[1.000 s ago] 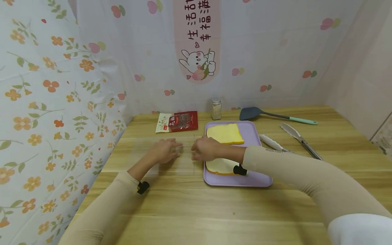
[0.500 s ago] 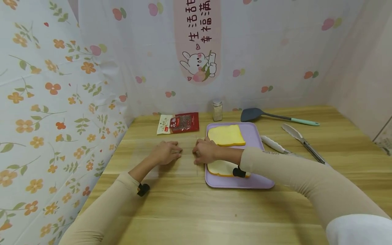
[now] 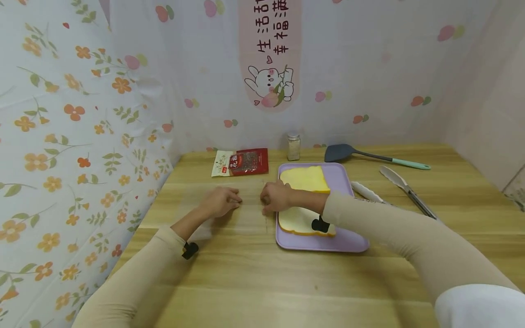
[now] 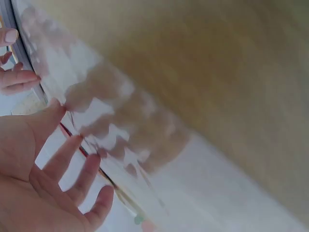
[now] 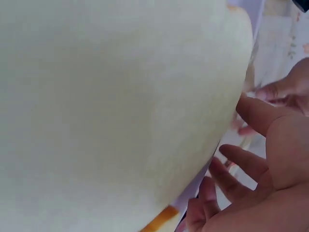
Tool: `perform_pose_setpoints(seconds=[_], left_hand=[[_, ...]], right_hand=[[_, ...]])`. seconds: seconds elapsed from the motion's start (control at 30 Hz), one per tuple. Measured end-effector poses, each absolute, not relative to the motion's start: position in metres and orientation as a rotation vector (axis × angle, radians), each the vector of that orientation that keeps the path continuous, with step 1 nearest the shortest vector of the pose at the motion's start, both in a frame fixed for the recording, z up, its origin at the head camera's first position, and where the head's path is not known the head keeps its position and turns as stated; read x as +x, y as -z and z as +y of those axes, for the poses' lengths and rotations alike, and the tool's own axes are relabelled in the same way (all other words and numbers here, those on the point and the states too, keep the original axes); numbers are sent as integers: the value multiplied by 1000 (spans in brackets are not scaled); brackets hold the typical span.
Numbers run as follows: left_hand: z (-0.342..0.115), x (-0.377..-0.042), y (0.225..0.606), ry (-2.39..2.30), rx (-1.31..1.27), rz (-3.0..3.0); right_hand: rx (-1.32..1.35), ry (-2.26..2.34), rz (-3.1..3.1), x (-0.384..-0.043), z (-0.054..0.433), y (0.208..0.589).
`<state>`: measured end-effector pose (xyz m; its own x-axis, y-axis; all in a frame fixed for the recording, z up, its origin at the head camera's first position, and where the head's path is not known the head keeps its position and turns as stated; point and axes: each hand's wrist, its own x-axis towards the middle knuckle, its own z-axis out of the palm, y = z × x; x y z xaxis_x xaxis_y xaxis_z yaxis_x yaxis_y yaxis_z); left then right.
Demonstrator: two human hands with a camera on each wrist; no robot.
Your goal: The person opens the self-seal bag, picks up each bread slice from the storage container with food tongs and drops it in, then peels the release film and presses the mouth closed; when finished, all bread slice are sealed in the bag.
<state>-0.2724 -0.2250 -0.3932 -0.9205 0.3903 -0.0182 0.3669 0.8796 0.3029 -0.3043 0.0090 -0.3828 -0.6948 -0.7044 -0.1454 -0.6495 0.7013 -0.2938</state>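
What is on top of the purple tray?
A yellow slice lies at the far end of the tray, a paler slice nearer. The right hand and arm cover most of the strip between; anything beneath them cannot be seen.

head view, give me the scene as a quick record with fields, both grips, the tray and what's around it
left grip: bare hand, fingers apart, over clear sheet
right grip: bare hand, fingers bent, by tray's left edge; contact unclear
tray: purple, bearing two bread slices
behind, left to right: red-and-white packet, jar, spatula
right of tray: tongs
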Motion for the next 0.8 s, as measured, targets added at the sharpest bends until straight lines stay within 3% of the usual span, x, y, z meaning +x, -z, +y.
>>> perform_pose_setpoints(seconds=[0.8], left_hand=[[-230,-273,396,-661,506,2926]], right_hand=[[-1146,282,2654,-306,16,385]])
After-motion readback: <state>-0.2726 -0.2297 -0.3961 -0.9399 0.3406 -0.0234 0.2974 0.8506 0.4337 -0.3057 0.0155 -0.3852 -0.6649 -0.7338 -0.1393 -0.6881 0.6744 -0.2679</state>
